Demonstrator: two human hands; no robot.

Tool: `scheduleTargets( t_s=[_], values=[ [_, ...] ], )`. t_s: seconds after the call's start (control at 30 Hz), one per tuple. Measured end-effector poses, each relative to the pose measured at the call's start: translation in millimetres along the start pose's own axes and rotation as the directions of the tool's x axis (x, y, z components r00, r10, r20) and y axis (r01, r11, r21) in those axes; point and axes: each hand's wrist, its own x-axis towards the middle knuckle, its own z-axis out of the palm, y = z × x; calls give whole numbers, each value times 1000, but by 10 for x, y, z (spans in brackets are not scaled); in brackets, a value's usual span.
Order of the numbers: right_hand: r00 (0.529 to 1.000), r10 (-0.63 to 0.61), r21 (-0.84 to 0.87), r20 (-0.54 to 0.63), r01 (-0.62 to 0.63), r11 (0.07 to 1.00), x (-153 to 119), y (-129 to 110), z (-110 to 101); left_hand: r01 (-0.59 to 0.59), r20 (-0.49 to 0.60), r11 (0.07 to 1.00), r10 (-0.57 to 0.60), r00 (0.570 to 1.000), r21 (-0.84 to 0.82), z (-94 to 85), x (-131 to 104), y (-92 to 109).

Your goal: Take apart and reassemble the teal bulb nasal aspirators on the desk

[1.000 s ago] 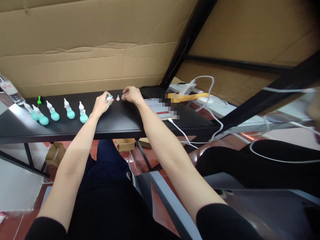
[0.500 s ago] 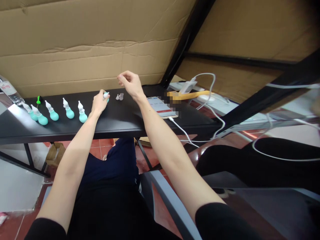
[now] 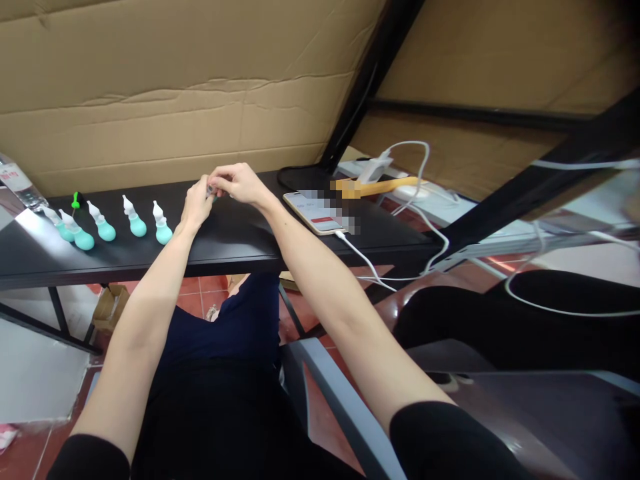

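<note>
My left hand (image 3: pixel 197 205) is closed around a nasal aspirator, whose teal bulb (image 3: pixel 215 198) shows only as a sliver between the fingers. Coming in from the right, my right hand (image 3: pixel 241 184) has its thumb and fingers pinched together at the top of that aspirator. Whatever lies in this pinch is hidden by the fingertips. To the left of my left hand, several teal nasal aspirators with clear, pointed nozzles stand in a loose row; the nearest aspirator (image 3: pixel 163 230) is close to my left wrist.
A water bottle (image 3: pixel 23 185) and a small black-and-green object (image 3: pixel 77 200) are at the table's left. On the right lies a phone (image 3: pixel 320 217) with a white cable (image 3: pixel 367 263) plugged in. Cardboard (image 3: pixel 175 127) backs the black table (image 3: pixel 240 250); a black post (image 3: pixel 370 87) rises at right.
My right hand has moved left and down from above the table to meet my left hand at the aspirator. The small clear pieces that lay on the table are now out of sight.
</note>
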Motion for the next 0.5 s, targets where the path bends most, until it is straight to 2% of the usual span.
scheduleTargets(
  t_s=[0.07,0.13,0.33,0.4,0.5],
  values=[
    [1000,13,41,22,-14,999,-16,4,-24,-9,1,1000,9,1000,16,-7,-1,11],
    [999,12,27,42,-14,1000,-28,-11,-25,30,0,999,-30,1000,26,-21,-7,37],
    [997,47,-230,67,-30,973,-19,-155,31,187,-27,979,-186,982,79,-75,-29,148],
    [994,84,-253,72,-63,965,-19,-199,14,176,-9,980,-176,984,93,-87,-29,171],
    [990,136,-222,30,-126,967,-37,-225,-55,94,6,991,-95,995,90,-93,-23,200]
  ],
)
